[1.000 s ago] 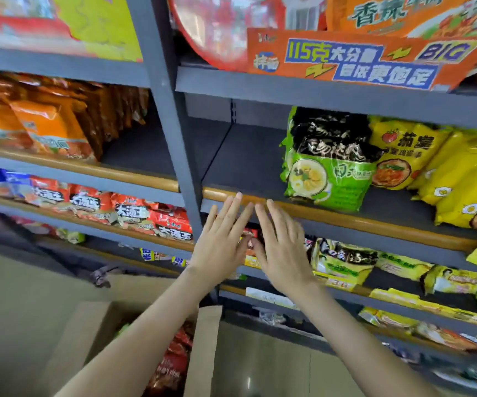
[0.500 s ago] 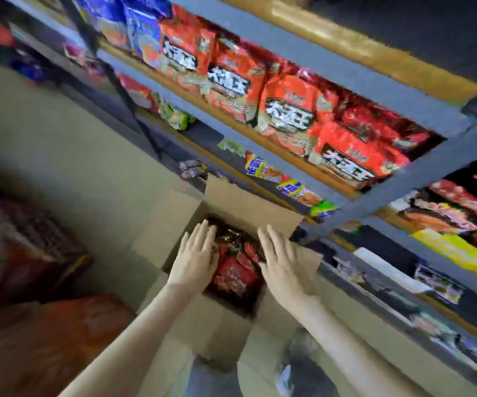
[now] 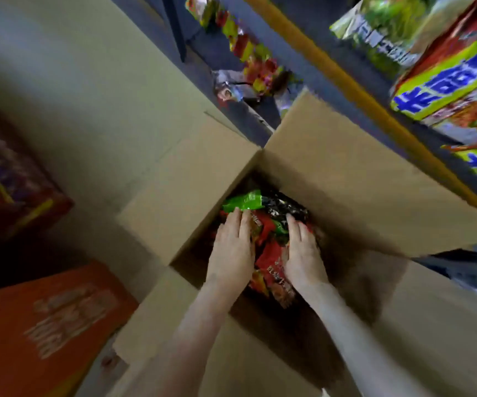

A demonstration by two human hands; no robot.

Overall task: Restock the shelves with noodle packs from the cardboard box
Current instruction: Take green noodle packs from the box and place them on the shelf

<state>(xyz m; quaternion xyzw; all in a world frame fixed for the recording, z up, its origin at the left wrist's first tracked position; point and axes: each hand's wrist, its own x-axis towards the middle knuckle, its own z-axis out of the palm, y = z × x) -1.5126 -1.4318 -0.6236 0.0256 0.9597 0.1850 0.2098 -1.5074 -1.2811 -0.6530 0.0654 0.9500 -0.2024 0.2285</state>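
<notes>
An open cardboard box [image 3: 346, 179] stands on the floor below me with its flaps spread out. Inside lie noodle packs: a red pack [image 3: 271, 262] in the middle, a green pack [image 3: 243, 202] at the far side and a dark pack [image 3: 286, 209] beside it. Both my hands are down inside the box. My left hand [image 3: 233, 247] lies with straight fingers on the left side of the red pack. My right hand [image 3: 303, 250] rests with straight fingers on its right side. The pack lies between the two palms.
Grey shelves with yellow edge strips [image 3: 332, 64] run along the upper right, holding noodle packs [image 3: 446, 78]. An orange carton [image 3: 39, 328] and a dark red carton [image 3: 8, 190] sit on the floor at the left. The image is blurred.
My view swung down from the shelves to the box. Both hands dropped from shelf height into the box and now lie on either side of the red pack.
</notes>
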